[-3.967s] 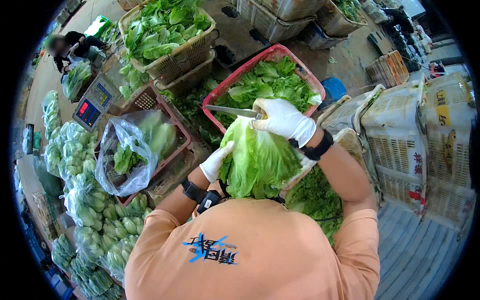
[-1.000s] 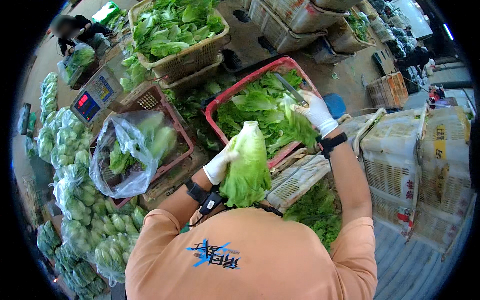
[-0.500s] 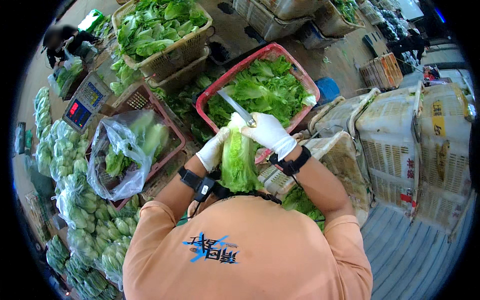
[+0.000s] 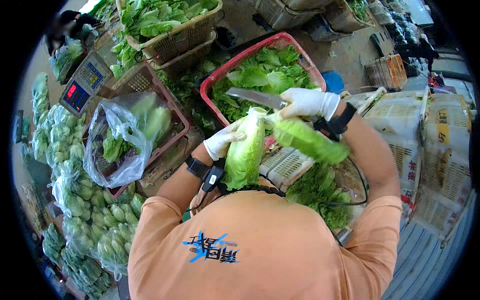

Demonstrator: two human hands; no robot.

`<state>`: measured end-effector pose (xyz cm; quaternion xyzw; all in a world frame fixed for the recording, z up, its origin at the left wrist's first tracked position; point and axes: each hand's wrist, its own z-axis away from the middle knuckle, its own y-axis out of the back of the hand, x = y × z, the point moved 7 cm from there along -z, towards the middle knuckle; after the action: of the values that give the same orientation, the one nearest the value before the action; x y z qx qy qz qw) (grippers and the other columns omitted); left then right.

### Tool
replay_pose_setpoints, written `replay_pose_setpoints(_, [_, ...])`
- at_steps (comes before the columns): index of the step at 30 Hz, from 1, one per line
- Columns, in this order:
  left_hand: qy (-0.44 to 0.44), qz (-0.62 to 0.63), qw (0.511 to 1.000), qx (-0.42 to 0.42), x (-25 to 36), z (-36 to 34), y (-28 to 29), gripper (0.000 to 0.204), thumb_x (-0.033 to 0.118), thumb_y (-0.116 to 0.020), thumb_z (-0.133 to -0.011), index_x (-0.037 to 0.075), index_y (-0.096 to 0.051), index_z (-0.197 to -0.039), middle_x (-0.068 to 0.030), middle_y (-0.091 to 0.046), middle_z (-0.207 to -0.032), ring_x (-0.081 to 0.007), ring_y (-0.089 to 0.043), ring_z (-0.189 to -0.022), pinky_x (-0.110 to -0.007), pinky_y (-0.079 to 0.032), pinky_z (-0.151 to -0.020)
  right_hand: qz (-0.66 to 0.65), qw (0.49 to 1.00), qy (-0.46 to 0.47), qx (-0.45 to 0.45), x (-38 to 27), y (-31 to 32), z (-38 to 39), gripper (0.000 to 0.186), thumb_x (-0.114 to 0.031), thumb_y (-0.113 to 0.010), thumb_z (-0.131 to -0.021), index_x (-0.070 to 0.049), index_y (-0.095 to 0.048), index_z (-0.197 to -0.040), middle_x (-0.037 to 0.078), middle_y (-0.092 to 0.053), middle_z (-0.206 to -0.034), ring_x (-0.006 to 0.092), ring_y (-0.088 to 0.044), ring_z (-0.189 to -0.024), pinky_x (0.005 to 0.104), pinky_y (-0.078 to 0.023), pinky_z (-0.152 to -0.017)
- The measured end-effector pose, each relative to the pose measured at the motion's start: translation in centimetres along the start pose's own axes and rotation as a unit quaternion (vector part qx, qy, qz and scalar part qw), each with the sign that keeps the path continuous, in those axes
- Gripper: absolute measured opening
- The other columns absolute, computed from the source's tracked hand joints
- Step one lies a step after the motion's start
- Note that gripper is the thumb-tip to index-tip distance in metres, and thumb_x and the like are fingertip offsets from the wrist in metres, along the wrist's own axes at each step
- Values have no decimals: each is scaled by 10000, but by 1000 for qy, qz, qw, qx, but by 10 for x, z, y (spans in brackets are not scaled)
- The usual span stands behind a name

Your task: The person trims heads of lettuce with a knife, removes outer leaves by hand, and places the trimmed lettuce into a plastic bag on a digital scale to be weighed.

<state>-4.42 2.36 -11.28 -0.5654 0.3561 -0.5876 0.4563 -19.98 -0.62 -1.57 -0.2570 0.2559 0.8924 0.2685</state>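
My gloved left hand (image 4: 222,142) is wrapped around a pale green head of lettuce (image 4: 245,155), held upright in front of my chest with its cut stem end up. My gloved right hand (image 4: 310,104) grips a knife (image 4: 256,97), its wide blade pointing left above the stem. A loose lettuce leaf (image 4: 310,141), blurred by motion, hangs under the right hand and seems pinched by its fingers; the exact grip is hidden. Just beyond both hands is a red crate (image 4: 311,67) holding green leaves (image 4: 270,75).
To the left, a clear plastic bag (image 4: 115,175) with lettuce lies in a dark red crate (image 4: 177,115) beside a digital scale (image 4: 86,84). Bagged greens (image 4: 75,195) line the far left. White crates (image 4: 400,130) stand at right. More lettuce (image 4: 320,192) sits near my right elbow.
My right hand has moved right and away from the lettuce head with the knife, and a leaf has come off with it. The knife has turned nearly level. The left hand still holds the head.
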Motion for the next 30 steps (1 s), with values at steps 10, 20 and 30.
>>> replay_pose_setpoints(10, [-87, -10, 994, 73, 5, 28, 33, 788, 357, -703, -750, 98, -310, -1382, -167, -433, -1351, -287, -454, -1224, -424, -381, -1020, 159, 843, -207, 470, 179, 43, -26, 253, -275, -535, -837, -50, -633, -897, 200, -649, -851, 369, -625, -800, 458, -494, -711])
replay_pose_setpoints(20, [-20, -185, 968, 168, 7, 0, -1, 609, 251, -685, -786, 35, -424, -1292, -85, -572, -1125, -188, -574, -998, -319, -467, -881, 189, 815, 95, 540, -6, -70, 45, 183, -234, -615, -762, -117, -614, -902, 78, -605, -699, 261, -617, -603, 370, -477, -499])
replay_pose_setpoints(30, [-29, -310, 933, 181, 15, 26, -35, 577, 123, -733, -751, 21, -457, -1247, -48, -553, -1158, -141, -519, -1053, -304, -418, -935, 290, 761, 119, 568, -8, -78, 60, 173, -240, -639, -735, -103, -590, -829, 73, -581, -646, 256, -613, -567, 378, -472, -462])
